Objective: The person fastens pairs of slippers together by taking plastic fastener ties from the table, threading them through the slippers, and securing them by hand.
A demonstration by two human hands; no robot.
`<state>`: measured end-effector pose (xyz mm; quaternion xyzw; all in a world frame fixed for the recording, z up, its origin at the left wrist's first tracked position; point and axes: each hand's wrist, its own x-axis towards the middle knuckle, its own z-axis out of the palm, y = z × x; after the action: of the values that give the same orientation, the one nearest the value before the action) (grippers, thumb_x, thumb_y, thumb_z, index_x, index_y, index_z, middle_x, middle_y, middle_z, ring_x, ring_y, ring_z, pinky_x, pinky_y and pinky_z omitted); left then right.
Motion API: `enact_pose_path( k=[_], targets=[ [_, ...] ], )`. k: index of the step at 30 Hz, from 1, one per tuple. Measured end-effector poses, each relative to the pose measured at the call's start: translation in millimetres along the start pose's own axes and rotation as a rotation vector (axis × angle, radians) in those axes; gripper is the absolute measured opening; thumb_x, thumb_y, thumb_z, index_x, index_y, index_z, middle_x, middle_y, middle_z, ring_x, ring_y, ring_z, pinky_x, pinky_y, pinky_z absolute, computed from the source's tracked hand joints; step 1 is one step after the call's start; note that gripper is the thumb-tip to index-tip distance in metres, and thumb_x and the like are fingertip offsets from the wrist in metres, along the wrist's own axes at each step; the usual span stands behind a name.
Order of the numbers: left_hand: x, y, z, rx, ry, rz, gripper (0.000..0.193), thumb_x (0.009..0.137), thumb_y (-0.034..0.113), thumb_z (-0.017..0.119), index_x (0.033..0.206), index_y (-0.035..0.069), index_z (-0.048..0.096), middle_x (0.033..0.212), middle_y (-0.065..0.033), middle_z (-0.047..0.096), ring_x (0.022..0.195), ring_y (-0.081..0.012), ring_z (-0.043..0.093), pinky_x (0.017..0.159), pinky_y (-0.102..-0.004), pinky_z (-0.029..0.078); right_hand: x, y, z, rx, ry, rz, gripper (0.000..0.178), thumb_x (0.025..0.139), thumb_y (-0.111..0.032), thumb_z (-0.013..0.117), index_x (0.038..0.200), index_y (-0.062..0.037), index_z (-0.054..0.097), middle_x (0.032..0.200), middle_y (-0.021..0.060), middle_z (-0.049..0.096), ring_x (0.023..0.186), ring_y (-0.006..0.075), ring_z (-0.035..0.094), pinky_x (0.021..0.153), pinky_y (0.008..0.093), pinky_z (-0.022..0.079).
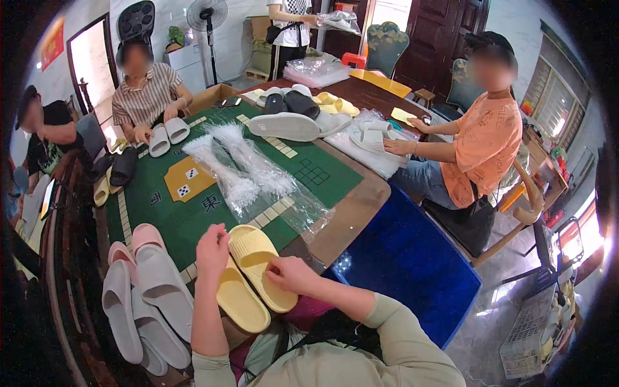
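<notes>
A pair of pale yellow slippers lies side by side at the table's near edge, soles down, toes pointing away from me. My left hand is raised beside the strap of the left yellow slipper, fingers curled together at their tips. Whatever those fingertips may hold is too small to make out. My right hand rests on the right yellow slipper, just behind its ribbed strap. Its fingers are pinched there, and what lies between them is hidden.
Grey slippers and pink ones lie to my left. Bundles of clear plastic strands spread across the green tabletop. A blue bin stands at my right. Co-workers handle slippers around the table, one in an orange shirt.
</notes>
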<state>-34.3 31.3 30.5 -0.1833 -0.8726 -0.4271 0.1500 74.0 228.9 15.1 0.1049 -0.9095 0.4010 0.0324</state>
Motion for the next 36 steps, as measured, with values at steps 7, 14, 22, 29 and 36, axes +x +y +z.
enact_pose_path(
  k=[7, 14, 22, 29, 36],
  targets=[
    [-1.8, -9.7, 16.0, -0.245, -0.239, -0.161, 0.014, 0.085, 0.011, 0.061, 0.088, -0.002, 0.056, 0.074, -0.0109, 0.062, 0.068, -0.0170, 0.059, 0.065, -0.0308, 0.048, 41.6, -18.2, 43.4, 0.858, -0.168, 0.468, 0.012, 0.091, -0.011, 0.046, 0.087, -0.0016, 0.053, 0.062, 0.0036, 0.049, 0.052, 0.0113, 0.049, 0.040, 0.0262, 0.035],
    [5.6, -13.7, 9.8, -0.246, -0.350, -0.192, 0.013, 0.083, 0.008, 0.063, 0.086, 0.000, 0.055, 0.073, -0.0070, 0.059, 0.067, -0.0135, 0.055, 0.064, -0.0284, 0.046, 47.6, -14.1, 72.2, 1.298, 0.054, 0.530, 0.007, 0.090, -0.003, 0.043, 0.086, -0.0038, 0.049, 0.066, 0.0026, 0.047, 0.049, 0.0111, 0.041, 0.040, 0.0250, 0.031],
    [2.8, 2.6, 10.8, -0.072, -0.264, -0.133, 0.013, 0.083, 0.010, 0.062, 0.089, -0.001, 0.058, 0.075, -0.0141, 0.062, 0.069, -0.0245, 0.059, 0.066, -0.0347, 0.047, 43.6, -19.2, 60.2, 1.352, 0.079, 0.510, 0.006, 0.090, -0.008, 0.049, 0.087, -0.0026, 0.050, 0.070, 0.0043, 0.052, 0.054, 0.0129, 0.047, 0.048, 0.0252, 0.038],
    [1.5, -25.5, 11.6, -0.241, -0.163, -0.269, 0.015, 0.077, 0.007, 0.068, 0.089, -0.003, 0.066, 0.074, -0.0094, 0.066, 0.066, -0.0140, 0.060, 0.064, -0.0286, 0.048, 37.3, -29.6, 55.3, 1.342, 0.110, 0.531, 0.012, 0.088, -0.005, 0.052, 0.097, 0.0013, 0.048, 0.079, 0.0071, 0.055, 0.059, 0.0148, 0.052, 0.054, 0.0260, 0.044],
    [10.8, -22.7, 7.3, -0.465, 0.309, -0.294, 0.014, 0.084, 0.008, 0.068, 0.094, -0.003, 0.068, 0.081, -0.0001, 0.064, 0.072, -0.0070, 0.055, 0.068, -0.0216, 0.046, 30.5, -27.7, 46.3, 1.440, 0.094, 0.422, 0.016, 0.085, -0.006, 0.054, 0.099, 0.0015, 0.051, 0.082, 0.0064, 0.057, 0.071, 0.0136, 0.054, 0.065, 0.0262, 0.045]
  ],
)
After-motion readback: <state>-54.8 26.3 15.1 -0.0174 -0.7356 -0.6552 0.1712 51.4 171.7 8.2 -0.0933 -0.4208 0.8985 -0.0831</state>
